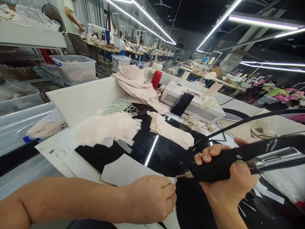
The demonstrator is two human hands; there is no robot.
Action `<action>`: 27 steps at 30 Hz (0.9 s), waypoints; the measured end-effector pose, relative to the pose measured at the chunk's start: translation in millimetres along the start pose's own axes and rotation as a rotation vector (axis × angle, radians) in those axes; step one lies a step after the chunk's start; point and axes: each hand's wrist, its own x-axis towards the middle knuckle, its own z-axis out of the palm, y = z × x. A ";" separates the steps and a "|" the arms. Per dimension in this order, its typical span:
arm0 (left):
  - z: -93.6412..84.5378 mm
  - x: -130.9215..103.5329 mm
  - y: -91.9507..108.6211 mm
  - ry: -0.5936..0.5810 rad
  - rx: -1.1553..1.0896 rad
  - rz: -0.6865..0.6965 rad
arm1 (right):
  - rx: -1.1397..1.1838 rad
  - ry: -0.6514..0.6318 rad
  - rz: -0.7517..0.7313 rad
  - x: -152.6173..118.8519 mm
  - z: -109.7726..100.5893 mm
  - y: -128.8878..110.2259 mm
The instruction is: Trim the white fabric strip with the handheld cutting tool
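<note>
My left hand (152,198) is closed at the right end of a pale grey sheet (128,170), its fingers curled over the corner. My right hand (228,175) is wrapped round a black corded tool (216,167), whose metal tip points left and reaches the sheet's corner beside my left fingers. Behind the sheet, a pile of pale pink fabric pieces (109,127) lies on the black glossy surface (143,149). A smaller stack of cream pieces (171,130) sits to its right.
A white box machine (193,101) with a leaning phone (182,103) stands at the back. Nearby are green cord (119,106), draped pink cloth (138,86) and a red spool (156,79). Plastic bins (73,68) stand at left, with a person (73,28) behind. Scraps (269,192) lie at right.
</note>
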 end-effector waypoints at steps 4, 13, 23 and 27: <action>2.9 0.6 1.0 0.101 0.003 -0.023 | -0.001 -0.007 0.006 0.9 -2.5 -2.5; -1.9 0.7 -0.7 0.116 0.010 -0.028 | 0.015 -0.003 0.005 0.5 -1.2 1.4; -0.9 -1.7 0.5 0.006 0.020 -0.009 | 0.040 -0.062 0.016 3.3 -5.0 6.9; -1.3 -2.0 0.8 0.007 0.025 -0.011 | 0.072 -0.056 0.058 3.0 -6.2 2.3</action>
